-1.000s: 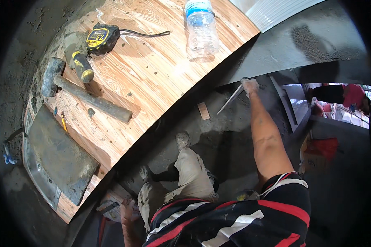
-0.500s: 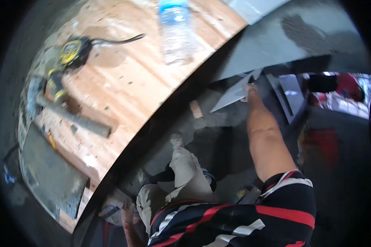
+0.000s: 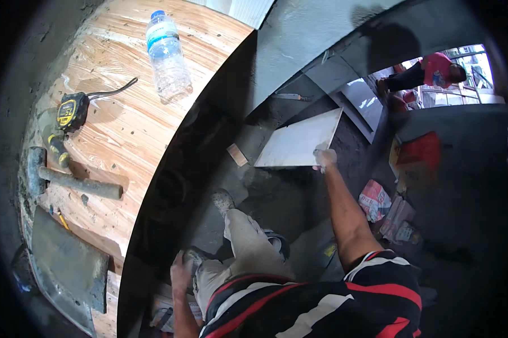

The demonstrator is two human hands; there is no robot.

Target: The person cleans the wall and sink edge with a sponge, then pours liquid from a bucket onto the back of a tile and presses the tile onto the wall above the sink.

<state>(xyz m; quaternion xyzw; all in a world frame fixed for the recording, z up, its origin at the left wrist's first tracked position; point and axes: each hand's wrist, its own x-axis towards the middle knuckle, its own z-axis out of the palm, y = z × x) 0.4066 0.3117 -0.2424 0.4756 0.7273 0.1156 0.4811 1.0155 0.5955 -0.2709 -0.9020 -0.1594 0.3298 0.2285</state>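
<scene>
My right hand (image 3: 326,158) grips the near right corner of a pale square tile (image 3: 293,141), tilted above the floor. My left hand (image 3: 180,273) hangs low beside my knee and boot, fingers loosely bent and apart, holding nothing that I can see. On the wooden-topped surface at left lie a clear plastic bottle (image 3: 169,67), a black-yellow tape measure (image 3: 72,112), a black-yellow handled tool (image 3: 58,149), a mallet (image 3: 82,183), a yellow pencil (image 3: 63,220) and a mud-smeared metal trowel (image 3: 68,253).
A small wood offcut (image 3: 237,155) lies on the grey floor (image 3: 259,186). Grey panels (image 3: 358,107) lean behind the tile. Crumpled bags (image 3: 374,200) and a carton with red material (image 3: 417,158) are at right. Another person (image 3: 437,70) in red is beyond the opening.
My right hand has moved downward in view with the tile, which now shows its broad face. My left hand has risen slightly. The view has turned, shifting the wooden surface left.
</scene>
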